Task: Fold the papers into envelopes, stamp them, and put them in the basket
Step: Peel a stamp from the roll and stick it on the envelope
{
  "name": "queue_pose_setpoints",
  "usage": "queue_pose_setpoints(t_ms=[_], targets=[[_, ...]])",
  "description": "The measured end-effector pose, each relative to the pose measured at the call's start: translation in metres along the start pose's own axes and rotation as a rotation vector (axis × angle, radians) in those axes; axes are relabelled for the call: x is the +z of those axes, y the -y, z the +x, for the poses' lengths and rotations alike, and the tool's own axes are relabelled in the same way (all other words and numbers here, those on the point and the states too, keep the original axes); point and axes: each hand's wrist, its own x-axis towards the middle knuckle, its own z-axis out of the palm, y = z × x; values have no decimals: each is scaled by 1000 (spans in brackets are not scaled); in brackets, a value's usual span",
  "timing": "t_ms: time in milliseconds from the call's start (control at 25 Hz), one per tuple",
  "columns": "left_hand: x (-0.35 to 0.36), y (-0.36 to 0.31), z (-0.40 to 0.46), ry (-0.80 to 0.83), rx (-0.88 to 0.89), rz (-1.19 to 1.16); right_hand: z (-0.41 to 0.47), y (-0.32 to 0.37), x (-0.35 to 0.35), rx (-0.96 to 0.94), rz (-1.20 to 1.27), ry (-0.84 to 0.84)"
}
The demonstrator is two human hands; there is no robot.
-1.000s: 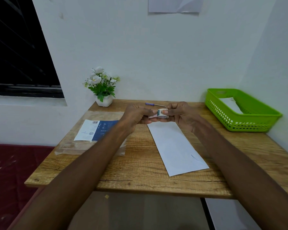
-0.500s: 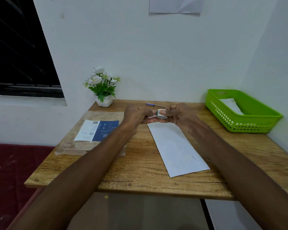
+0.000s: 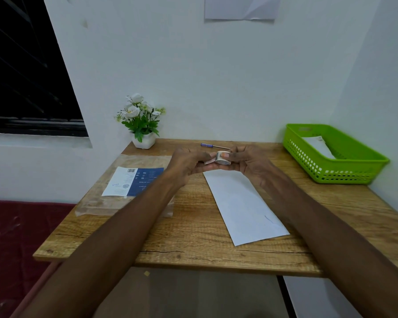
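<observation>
Above the far end of the folded envelope point(image 3: 244, 204), the right hand point(image 3: 246, 162) pinched a small stamp roll point(image 3: 223, 157) while the left hand point(image 3: 186, 162) pinched its loose strip end. The green basket point(image 3: 345, 171) sat right of the envelope at the worktop point(image 3: 193, 244) edge, holding one envelope.

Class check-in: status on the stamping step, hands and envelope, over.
Right hand holds stamp roll; left hand pinches its loose end. Folded envelope flat on table, unstamped. Nothing blocking the basket.

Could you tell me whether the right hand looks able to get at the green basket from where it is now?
Probably yes: bare table lies between the right hand and the green basket, though it grips the stamp roll.
</observation>
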Motion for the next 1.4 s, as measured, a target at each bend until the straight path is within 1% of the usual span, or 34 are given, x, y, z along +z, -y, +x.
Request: queue_pose_setpoints(t_ms=[200, 320, 440, 560, 680, 800, 1000, 1200, 1280, 1400], targets=[[-5, -13, -1, 121, -226, -81, 2, -2, -13, 17, 80, 154], [-6, -16, -3, 148, -293, -128, 3, -2, -15, 28, 98, 82], [-7, -15, -4, 150, -307, -166, 4, -2, -15, 22, 96, 88], [-4, -11, -3, 123, -294, -121, 2, -2, -14, 18, 74, 122], [-1, -8, -1, 110, -260, -54, 4, -2, -15, 27, 59, 103], [-1, -6, 0, 86, -180, -60, 4, 0, -14, 38, 98, 31], [2, 0, -3, 15, -21, 27, 6, -1, -7, 34, 226, -39], [-1, -5, -1, -42, 73, 51, 10, -7, -12, 16, 292, -209], [-4, -8, 0, -45, 47, 43, 9, -10, -15, 7, 221, -214], [-4, -8, 0, -51, -13, 53, 9, -11, -12, -36, -66, -139]])
